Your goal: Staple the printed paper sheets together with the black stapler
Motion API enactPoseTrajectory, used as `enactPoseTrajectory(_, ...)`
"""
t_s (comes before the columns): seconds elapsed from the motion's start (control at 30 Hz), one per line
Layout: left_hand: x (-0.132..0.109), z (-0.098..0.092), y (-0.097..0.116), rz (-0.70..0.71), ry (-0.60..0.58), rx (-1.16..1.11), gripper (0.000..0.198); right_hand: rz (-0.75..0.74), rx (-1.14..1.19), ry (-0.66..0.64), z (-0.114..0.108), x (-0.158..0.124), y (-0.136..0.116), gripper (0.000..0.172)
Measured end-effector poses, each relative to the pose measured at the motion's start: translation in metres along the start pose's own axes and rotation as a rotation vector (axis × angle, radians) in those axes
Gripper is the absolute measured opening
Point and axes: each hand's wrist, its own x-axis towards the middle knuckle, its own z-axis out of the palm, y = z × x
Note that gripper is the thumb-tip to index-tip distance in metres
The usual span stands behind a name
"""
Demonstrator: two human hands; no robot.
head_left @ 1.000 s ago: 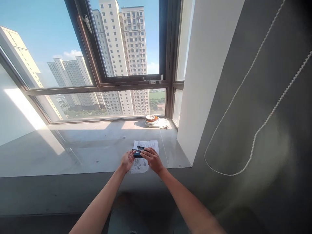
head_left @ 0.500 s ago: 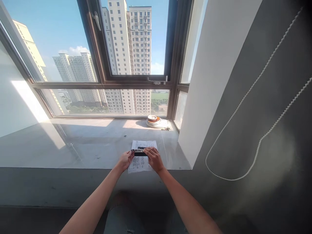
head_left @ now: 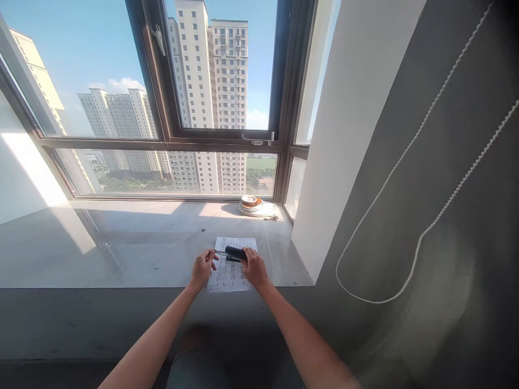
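Over the printed sheets (head_left: 227,278) on the sill, my right hand (head_left: 254,267) grips a black stapler (head_left: 235,252) by its right end. The stapler's two black arms point left, with a narrow gap between them. My left hand (head_left: 204,267) is at the other side, thumb and fingertips pinched on a thin metal piece (head_left: 220,252) that sticks out of the stapler's left end. Whether that piece is a rod or part of the staple track, I cannot tell. The other fingers of the left hand are slightly curled.
On the pale window sill (head_left: 133,259), a stack of round rolls (head_left: 251,204) stands by the window frame, with small bits (head_left: 271,218) beside it. A tiny dark piece (head_left: 203,230) lies left of the sheets. A beaded blind cord (head_left: 381,189) hangs at right.
The stapler has turned so its black arms show, and my left hand has moved left, away from its body, with the thin metal piece between the fingers. The view has shifted slightly.
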Motion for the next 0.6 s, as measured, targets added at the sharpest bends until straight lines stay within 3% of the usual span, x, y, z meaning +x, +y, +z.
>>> enactPoseTrajectory(0.13, 0.002, -0.003, -0.001, 0.064, -0.064, 0.006, 0.046, 0.119, 0.035, 0.024, 0.004, 0.001, 0.009, 0.041)
enactPoseTrajectory(0.3, 0.001, -0.004, -0.004, 0.032, -0.319, -0.093, 0.049, -0.042, -0.074, 0.15, -0.002, 0.002, -0.001, 0.047)
enactPoseTrajectory(0.5, 0.0, -0.004, 0.008, 0.085, -0.37, -0.091, 0.045, -0.452, -0.189, -0.131, -0.006, 0.0, -0.023, 0.041)
enactPoseTrajectory(0.6, -0.003, -0.003, 0.009, 0.095, -0.318, -0.094, 0.042, -0.524, -0.224, -0.163, -0.002, -0.001, -0.021, 0.028)
